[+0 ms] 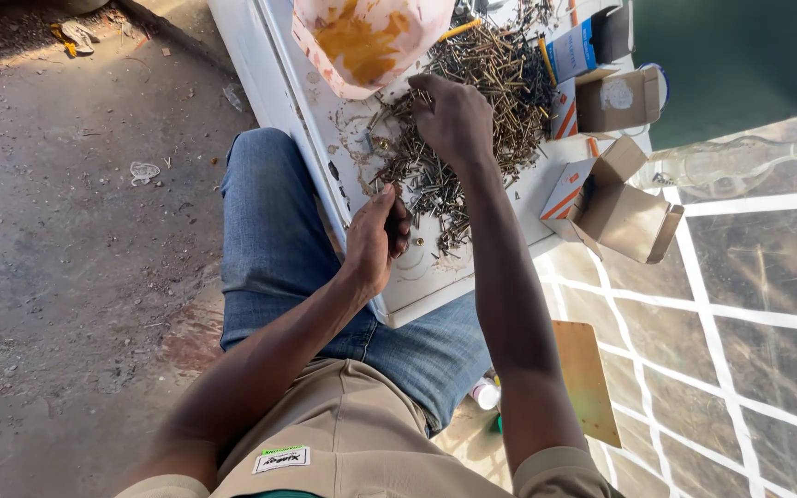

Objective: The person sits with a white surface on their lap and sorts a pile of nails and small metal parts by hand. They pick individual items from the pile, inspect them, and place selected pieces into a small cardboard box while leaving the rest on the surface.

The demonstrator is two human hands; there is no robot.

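Left hand (375, 242) closed on a small bundle of sorted nails, right hand (454, 115) fingers pinching into nail pile (481, 83) on white desk (435, 277); most still unsorted.

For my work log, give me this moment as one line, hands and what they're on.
left hand: holding small screws | right hand: picking in screw pile | surface: white panel | nearby: open cardboard boxes

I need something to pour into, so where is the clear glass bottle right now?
In the head view, the clear glass bottle lies on its side at the far right, just beyond the open brown cardboard boxes beside the white board.
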